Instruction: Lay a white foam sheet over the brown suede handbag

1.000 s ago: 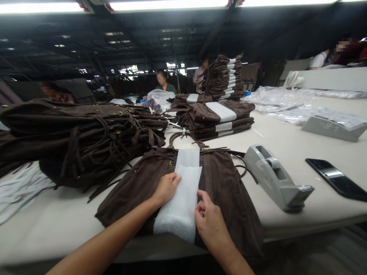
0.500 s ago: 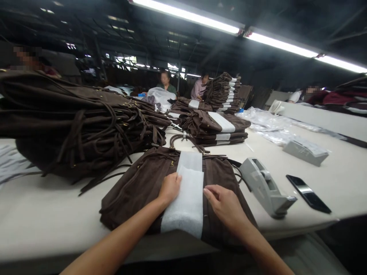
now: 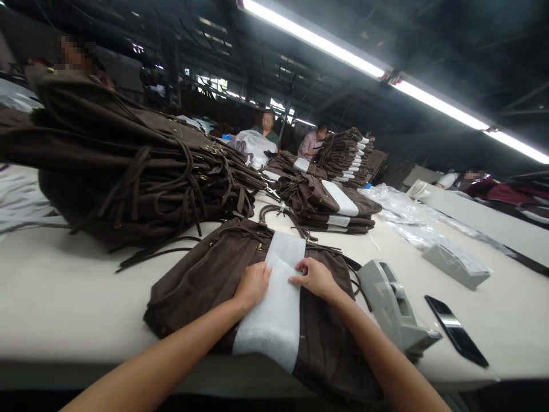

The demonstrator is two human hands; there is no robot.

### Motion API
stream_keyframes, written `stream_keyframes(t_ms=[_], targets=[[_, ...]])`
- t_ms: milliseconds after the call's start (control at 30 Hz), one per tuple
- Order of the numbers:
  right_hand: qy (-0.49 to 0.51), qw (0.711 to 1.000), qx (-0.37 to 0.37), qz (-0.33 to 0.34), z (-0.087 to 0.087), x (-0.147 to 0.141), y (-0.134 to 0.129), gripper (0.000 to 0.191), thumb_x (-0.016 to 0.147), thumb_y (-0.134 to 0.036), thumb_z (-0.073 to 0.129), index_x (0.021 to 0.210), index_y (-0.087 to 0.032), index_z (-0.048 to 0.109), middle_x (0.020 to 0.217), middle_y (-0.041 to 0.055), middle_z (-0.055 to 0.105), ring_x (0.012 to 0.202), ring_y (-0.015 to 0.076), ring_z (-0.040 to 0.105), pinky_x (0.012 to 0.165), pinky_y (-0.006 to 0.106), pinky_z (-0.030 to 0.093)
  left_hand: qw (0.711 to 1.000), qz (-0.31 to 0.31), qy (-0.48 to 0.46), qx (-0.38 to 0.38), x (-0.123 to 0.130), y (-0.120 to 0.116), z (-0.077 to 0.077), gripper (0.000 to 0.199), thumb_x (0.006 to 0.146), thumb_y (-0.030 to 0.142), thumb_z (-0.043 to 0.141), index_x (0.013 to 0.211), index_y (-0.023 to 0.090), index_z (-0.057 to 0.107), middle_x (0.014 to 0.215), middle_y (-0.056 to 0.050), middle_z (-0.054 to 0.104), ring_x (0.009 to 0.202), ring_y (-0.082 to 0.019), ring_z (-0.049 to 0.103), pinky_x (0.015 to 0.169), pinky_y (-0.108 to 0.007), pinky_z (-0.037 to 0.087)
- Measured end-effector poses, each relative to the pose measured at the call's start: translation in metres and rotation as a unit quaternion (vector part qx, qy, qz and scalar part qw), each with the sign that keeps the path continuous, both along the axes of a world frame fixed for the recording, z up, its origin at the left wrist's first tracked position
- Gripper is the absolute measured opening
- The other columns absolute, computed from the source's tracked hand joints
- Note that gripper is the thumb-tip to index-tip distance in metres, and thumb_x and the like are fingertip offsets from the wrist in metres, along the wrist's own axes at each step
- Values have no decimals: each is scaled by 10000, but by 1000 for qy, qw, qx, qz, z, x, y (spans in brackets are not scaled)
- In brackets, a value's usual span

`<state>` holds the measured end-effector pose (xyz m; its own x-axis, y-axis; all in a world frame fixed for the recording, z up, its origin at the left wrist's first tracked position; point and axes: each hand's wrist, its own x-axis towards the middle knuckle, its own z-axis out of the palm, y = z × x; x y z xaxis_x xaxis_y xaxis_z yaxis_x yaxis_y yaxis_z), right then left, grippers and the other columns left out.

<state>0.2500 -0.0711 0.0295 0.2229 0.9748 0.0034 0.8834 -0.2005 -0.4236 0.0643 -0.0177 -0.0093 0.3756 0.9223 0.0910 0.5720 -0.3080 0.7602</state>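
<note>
A dark brown fabric bag (image 3: 206, 286) lies flat near the table's front edge, with a white foam strip (image 3: 274, 320) wrapped across its middle. One end of the strip overlaps the other on top of the bag. My left hand (image 3: 254, 286) is closed at the strip's left edge, fingers curled and thumb on the foam. My right hand (image 3: 318, 278) is closed at the right edge of the overlap, thumb and forefinger at the foam. Whether a piece of tape is between those fingertips, I cannot tell. Right of the bag stands a grey tape dispenser (image 3: 392, 306).
A big heap of brown bags (image 3: 128, 171) rises on the left. Wrapped bags (image 3: 338, 200) are stacked behind, with a taller pile (image 3: 349, 154) farther back. A phone (image 3: 457, 331), a grey box (image 3: 457, 266) and clear plastic bags (image 3: 398, 206) lie right. Several people work in the background.
My right hand has moved inward and slightly up, from beside the strip's right edge onto it. My left hand stays at the left edge. The camera view has tilted and shifted.
</note>
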Motion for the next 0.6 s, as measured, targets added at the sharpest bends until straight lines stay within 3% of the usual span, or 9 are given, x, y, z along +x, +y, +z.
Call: stream_keyframes(t_ms=[67,133,300,467,600], targets=[[16,999,-24,-17,-1,-3,-2,234,639,-347,770,752,-191,636,723,-5,615,684,161,550,601,264,330,1000,-1,9,5,0,-1,1,287,916,201,455,653,142,553,639,-29,586,616,-142,515,572,-237,278],[37,999,0,-34,-2,-6,-3,188,678,-320,738,697,-188,606,700,-8,598,672,154,543,609,263,336,1000,-1,18,11,-1,-2,1,294,926,205,440,665,141,558,650,-35,596,618,-144,522,574,-237,285],[27,983,183,-10,-4,-10,10,124,766,-299,676,736,-204,603,895,3,580,840,156,530,730,266,377,998,7,49,24,1,-1,2,299,937,222,414,704,139,583,713,-76,650,662,-172,583,591,-254,312],[40,989,143,23,-19,-9,33,106,781,-264,672,705,-203,629,846,-2,579,867,164,504,765,274,369,993,31,105,37,3,3,4,267,920,238,428,760,138,617,819,-129,695,776,-224,647,635,-284,350],[23,984,174,13,-33,-9,35,111,801,-273,661,713,-210,635,888,10,582,902,179,488,774,287,364,987,49,146,56,-1,-2,9,264,914,289,424,833,145,631,824,-149,695,779,-262,662,627,-297,372]])
